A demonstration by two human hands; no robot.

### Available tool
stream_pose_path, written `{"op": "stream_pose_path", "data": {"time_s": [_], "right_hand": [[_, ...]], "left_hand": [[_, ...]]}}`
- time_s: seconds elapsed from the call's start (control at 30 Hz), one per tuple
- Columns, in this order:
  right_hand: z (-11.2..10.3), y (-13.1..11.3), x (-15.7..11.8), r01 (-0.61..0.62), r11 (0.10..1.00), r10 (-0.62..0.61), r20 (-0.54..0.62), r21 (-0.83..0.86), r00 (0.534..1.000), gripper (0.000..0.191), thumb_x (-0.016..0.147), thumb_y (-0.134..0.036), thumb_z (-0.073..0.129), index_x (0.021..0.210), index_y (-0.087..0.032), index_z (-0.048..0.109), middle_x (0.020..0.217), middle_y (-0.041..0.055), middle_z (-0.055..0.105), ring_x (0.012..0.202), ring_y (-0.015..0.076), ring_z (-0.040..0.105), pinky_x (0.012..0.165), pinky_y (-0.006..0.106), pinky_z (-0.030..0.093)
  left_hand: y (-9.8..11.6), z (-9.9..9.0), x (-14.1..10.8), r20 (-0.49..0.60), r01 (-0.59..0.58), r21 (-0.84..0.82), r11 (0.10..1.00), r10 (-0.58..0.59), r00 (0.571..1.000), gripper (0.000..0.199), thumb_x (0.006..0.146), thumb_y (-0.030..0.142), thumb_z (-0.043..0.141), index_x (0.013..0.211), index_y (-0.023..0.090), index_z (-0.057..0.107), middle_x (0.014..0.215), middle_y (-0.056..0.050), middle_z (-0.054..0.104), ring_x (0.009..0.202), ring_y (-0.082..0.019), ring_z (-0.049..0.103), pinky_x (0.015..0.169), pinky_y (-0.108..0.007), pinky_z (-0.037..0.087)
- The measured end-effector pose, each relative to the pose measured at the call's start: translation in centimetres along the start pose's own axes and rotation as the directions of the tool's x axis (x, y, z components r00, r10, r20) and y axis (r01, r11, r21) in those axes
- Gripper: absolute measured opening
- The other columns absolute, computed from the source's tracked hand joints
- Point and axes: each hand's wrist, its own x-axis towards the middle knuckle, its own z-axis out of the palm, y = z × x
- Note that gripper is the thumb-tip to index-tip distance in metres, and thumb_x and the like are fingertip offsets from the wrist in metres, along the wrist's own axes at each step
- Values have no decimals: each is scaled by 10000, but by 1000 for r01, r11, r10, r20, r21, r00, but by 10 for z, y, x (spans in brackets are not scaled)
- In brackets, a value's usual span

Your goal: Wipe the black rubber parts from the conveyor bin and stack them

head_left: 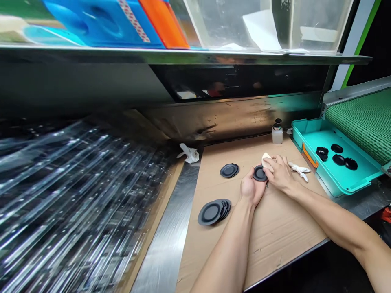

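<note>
In my left hand (252, 188) rests a round black disc (259, 173), its face turned up and my fingers around its edge. My right hand (281, 173) pinches a cream-white pad or folded cloth (266, 159) against the far right rim of that disc. Left of my hands, a short stack of similar black discs (229, 170) lies on the cardboard sheet (287, 240). Nearer to me a taller, slumped stack of discs (210, 212) fans out to the right. Just beyond my right hand lies a white glove (301, 170).
A turquoise tray (351, 188) with several glossy black discs (338, 159) stands at the right, beside a green conveyor belt (363, 116). A small pump bottle (277, 134) is at the back. Clear plastic trays (79, 203) fill the left. A metal shelf (195, 57) crosses overhead.
</note>
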Motion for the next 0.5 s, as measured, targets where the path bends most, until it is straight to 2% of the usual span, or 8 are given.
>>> {"op": "stream_pose_path", "data": {"time_s": [0.1,0.17,0.27,0.37,0.43,0.5], "right_hand": [[-3,3,2,-21,991,23,-10,136,1000,599,899,-229,638,1474,-205,469,1361,130,501,1224,265,524,1060,400,462],[-9,1,1,-90,980,84,42,175,996,647,854,-218,692,1454,-161,456,1346,145,513,1216,258,548,1046,391,471],[-25,1,-1,-136,980,113,156,146,981,618,803,-284,787,1353,-133,551,1298,155,592,1227,280,558,1044,408,457],[-39,3,-2,-140,969,83,263,204,961,615,754,-308,840,1310,-172,615,1228,107,682,1129,261,624,969,374,482],[-39,5,-1,-139,941,49,283,308,958,537,773,-286,819,1278,-210,653,1171,56,728,1047,221,660,910,328,490],[-31,6,1,-120,902,20,239,414,971,377,840,-268,749,1210,-220,699,1137,28,751,1016,192,675,897,301,486]], "left_hand": [[-2,3,-2,39,-8,13,1000,7,999,404,1062,272,344,1013,116,713,1045,-126,754,1069,-204,706,1048,-356,533],[-2,3,-3,18,-14,31,999,14,1000,392,1058,283,351,1121,118,701,1144,-146,744,1163,-229,684,1074,-390,522],[-1,1,-4,-28,-29,40,999,30,999,376,1051,298,369,1235,137,655,1306,-167,696,1271,-246,638,1110,-431,503],[0,0,-4,-34,-45,43,998,47,998,359,1042,300,385,1233,136,641,1399,-184,644,1329,-262,599,1137,-462,481],[-1,-1,-3,-40,-48,49,998,50,998,350,1038,299,387,1197,134,651,1394,-186,645,1322,-272,603,1143,-478,475],[-2,-1,-2,-27,-46,56,997,47,999,345,1034,297,388,1163,136,664,1341,-181,674,1286,-274,627,1137,-486,477]]}}
